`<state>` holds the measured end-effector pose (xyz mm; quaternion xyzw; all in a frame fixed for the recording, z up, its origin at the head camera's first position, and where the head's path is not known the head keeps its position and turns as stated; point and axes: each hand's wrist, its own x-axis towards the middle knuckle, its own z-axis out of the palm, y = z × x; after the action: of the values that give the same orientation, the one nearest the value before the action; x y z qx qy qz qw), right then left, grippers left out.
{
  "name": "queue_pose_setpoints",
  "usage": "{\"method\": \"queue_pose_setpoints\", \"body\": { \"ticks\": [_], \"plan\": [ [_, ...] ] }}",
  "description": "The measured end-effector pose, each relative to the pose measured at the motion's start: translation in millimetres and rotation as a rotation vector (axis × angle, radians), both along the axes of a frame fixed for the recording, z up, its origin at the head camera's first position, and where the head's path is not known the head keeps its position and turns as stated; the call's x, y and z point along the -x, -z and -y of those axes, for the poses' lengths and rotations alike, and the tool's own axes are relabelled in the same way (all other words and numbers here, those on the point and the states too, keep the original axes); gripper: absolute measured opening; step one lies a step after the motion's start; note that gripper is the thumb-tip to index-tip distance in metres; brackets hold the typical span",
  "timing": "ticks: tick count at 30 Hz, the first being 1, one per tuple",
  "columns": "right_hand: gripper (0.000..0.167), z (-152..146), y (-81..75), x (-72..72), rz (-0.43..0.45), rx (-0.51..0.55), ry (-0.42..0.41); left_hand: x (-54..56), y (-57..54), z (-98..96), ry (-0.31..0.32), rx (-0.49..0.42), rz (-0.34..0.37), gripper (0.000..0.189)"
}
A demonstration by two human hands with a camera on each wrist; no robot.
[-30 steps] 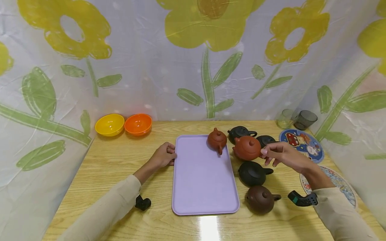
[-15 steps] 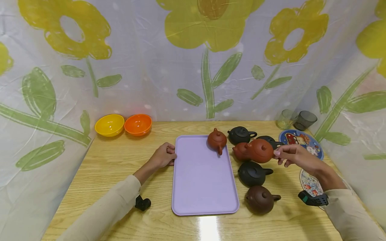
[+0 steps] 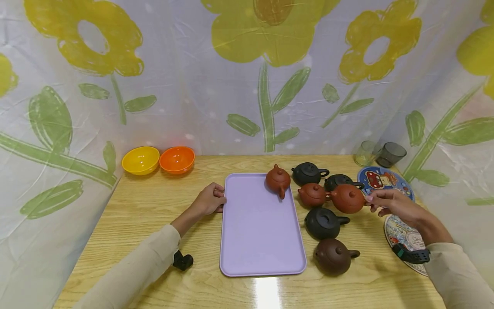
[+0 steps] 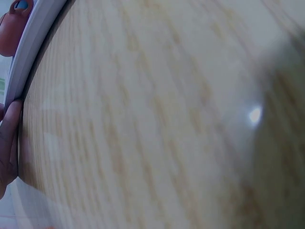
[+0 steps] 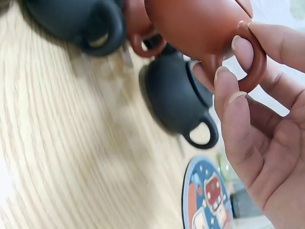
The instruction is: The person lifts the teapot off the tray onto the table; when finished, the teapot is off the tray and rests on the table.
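Note:
In the head view my right hand [image 3: 399,208] pinches the loop handle of a reddish-brown clay teapot [image 3: 348,198] between thumb and fingers. In the right wrist view, this held teapot [image 5: 200,24] appears raised over the table. A smaller reddish teapot [image 3: 312,195] is just left of it, and a black teapot [image 3: 341,182] lies partly behind it. My left hand [image 3: 209,200] holds the left rim of a lilac tray [image 3: 258,231]. Another small reddish teapot [image 3: 278,179] sits at the tray's far right corner.
Right of the tray are more teapots: black [image 3: 308,173], black [image 3: 322,223] and dark brown [image 3: 333,256]. Patterned round mats [image 3: 401,189] and two glasses [image 3: 390,153] are at the right. Yellow [image 3: 140,161] and orange bowls [image 3: 177,160] stand back left.
My right hand has moved the held teapot rightward and slightly nearer, uncovering the smaller reddish teapot behind it. My left hand and the tray have stayed put.

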<state>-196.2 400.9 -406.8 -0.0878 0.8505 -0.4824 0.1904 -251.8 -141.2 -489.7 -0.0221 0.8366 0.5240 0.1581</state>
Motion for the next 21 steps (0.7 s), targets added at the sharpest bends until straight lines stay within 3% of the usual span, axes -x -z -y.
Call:
{"method": "queue_pose_setpoints", "body": {
  "ticks": [21],
  "plan": [
    [0.029, -32.4, 19.2, 10.9, 0.093, -0.036, -0.014, -0.1, -0.8, -0.4, -0.006, 0.0, 0.001, 0.037]
  ]
}}
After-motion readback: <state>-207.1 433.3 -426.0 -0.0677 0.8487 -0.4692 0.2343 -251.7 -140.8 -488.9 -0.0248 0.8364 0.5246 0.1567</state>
